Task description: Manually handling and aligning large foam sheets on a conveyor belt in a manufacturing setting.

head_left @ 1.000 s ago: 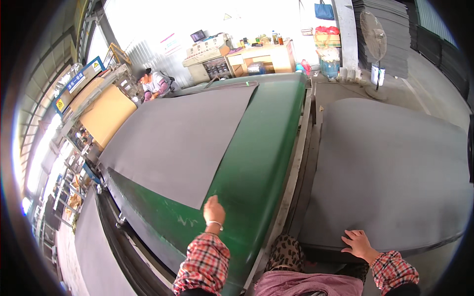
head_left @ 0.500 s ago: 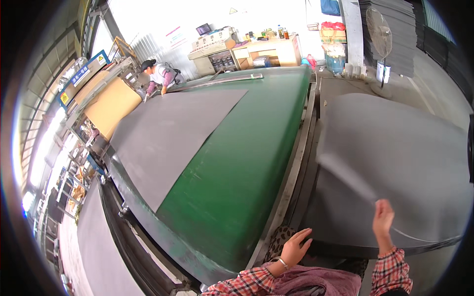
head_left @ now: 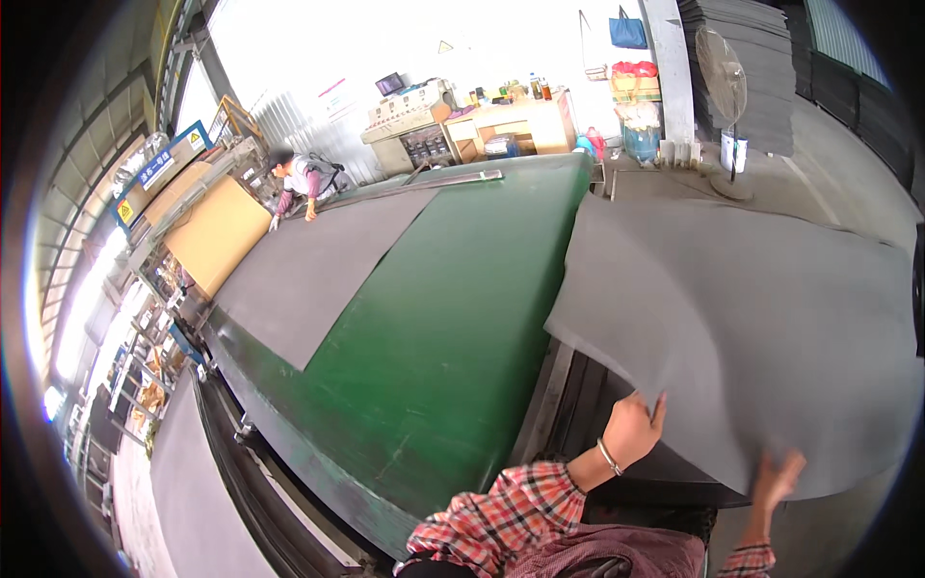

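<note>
A large grey foam sheet (head_left: 742, 318) lies on the stack at the right, its near edge lifted. My left hand (head_left: 631, 427) grips that lifted edge near the left corner. My right hand (head_left: 776, 479), blurred, is up against the same edge further right; its hold is unclear. A second grey sheet (head_left: 313, 265) lies on the green table (head_left: 462, 337) at the left. A co-worker (head_left: 306, 181) leans over the far end of that sheet with both hands on it.
A standing fan (head_left: 725, 87) and stacked dark sheets (head_left: 747, 58) are at the back right. A wooden desk (head_left: 515, 120) with bottles and a control cabinet (head_left: 409, 125) stand beyond the table. Another grey sheet (head_left: 198, 491) lies low at the left.
My left hand left the green table and moved right to the stack. Both hands have raised the near edge of the right grey sheet. The sheet on the table has slid away to the left.
</note>
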Motion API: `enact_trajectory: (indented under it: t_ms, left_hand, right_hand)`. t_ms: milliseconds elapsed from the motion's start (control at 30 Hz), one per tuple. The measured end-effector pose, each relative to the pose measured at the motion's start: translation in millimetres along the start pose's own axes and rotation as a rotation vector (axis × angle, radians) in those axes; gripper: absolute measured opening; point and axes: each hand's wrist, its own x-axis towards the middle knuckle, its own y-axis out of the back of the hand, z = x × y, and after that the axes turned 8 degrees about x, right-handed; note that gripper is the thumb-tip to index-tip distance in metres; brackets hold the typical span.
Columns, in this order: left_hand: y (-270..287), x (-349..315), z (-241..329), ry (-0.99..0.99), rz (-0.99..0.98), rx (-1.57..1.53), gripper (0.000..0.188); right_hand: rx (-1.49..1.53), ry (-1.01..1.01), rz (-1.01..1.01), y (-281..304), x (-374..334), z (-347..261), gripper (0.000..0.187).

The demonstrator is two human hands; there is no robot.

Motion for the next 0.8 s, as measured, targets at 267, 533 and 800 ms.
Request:
enact_trajectory:
  t_ms: [267, 533, 800]
  left_hand:
    - [219.6, 41.1, -17.4, 0.277, 0.434, -0.382, 0.022]
    - [427.4, -113.5, -323.4, 0.54, 1.034, -0.272, 0.041]
    - [238.5, -191.4, -236.9, 0.807, 1.201, -0.23, 0.087]
  right_hand:
    - [1.609, -1.324, -0.124, 58.1, -0.9, 221.0, 0.05]
    - [1.89, -1.062, -0.614, 99.1, 32.8, -118.6, 0.042]
    - [2.191, -1.029, -0.971, 109.8, -37.5, -324.5, 0.031]
